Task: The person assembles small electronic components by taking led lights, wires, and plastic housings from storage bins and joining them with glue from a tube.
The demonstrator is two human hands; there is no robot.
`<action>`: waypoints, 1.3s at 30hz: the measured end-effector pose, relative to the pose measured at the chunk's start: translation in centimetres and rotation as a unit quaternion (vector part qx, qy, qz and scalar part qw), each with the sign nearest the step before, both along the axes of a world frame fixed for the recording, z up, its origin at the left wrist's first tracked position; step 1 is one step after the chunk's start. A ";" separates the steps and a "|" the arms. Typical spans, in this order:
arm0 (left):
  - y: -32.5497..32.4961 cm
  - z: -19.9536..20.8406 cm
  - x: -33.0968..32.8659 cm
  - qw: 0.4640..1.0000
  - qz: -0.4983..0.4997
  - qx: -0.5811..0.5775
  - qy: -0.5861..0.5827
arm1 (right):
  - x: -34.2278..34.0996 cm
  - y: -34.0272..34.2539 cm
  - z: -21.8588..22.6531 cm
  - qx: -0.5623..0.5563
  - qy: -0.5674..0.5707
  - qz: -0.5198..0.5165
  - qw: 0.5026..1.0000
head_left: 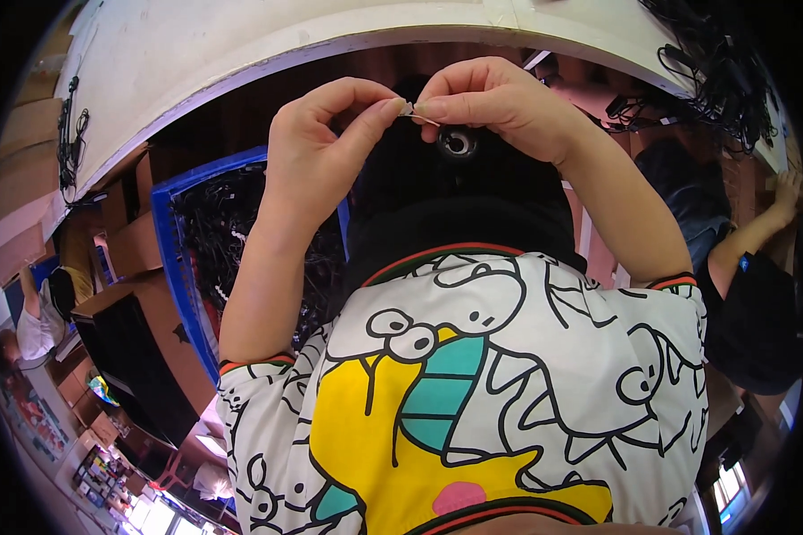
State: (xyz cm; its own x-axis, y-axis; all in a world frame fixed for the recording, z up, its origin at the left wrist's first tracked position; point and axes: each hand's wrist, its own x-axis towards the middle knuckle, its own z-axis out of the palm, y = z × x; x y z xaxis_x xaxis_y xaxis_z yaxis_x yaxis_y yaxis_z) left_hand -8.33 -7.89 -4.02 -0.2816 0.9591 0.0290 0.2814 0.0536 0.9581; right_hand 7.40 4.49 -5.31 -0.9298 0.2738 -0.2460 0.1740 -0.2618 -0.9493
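In front of my body, my left hand [330, 147] is closed, thumb and forefinger pinching a small whitish piece [408, 109] too tiny to identify. My right hand [500, 102] meets it from the other side, its thumb and forefinger pinched at the same piece. A thin pale strand [428, 120] runs from the piece under my right thumb. The fingertips of both hands nearly touch and cover most of what they grip. Just below them, a dark round thing with a shiny ring-shaped centre [458, 143] shows against the black cloth over my lap.
A white table [330, 40] curves across the far side, with a heap of black cables [723, 76] on its right and a cable [73, 134] at its left. To my left stands a blue crate [183, 267] of black cables, beside cardboard boxes [138, 236]. Another person [749, 294] is at my right.
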 end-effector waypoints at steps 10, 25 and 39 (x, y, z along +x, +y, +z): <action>-0.5 0.2 0.2 0.996 -0.001 0.020 0.082 | 0.1 -0.3 0.4 -0.021 -0.007 0.032 0.999; -0.6 0.4 0.6 0.997 -0.014 0.027 0.065 | 0.5 -0.4 1.0 -0.014 -0.014 0.041 0.999; -0.4 0.4 0.6 0.992 -0.007 0.057 0.115 | 0.5 0.1 -0.1 -0.036 0.003 0.063 0.997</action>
State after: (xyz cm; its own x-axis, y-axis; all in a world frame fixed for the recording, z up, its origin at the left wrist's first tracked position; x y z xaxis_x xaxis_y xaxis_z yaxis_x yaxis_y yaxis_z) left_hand -7.74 -8.32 -3.64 -0.2427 0.9494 0.1995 0.4924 -0.0567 0.8685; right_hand 7.91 4.59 -5.40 -0.9574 0.1367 -0.2543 0.2033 -0.3062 -0.9300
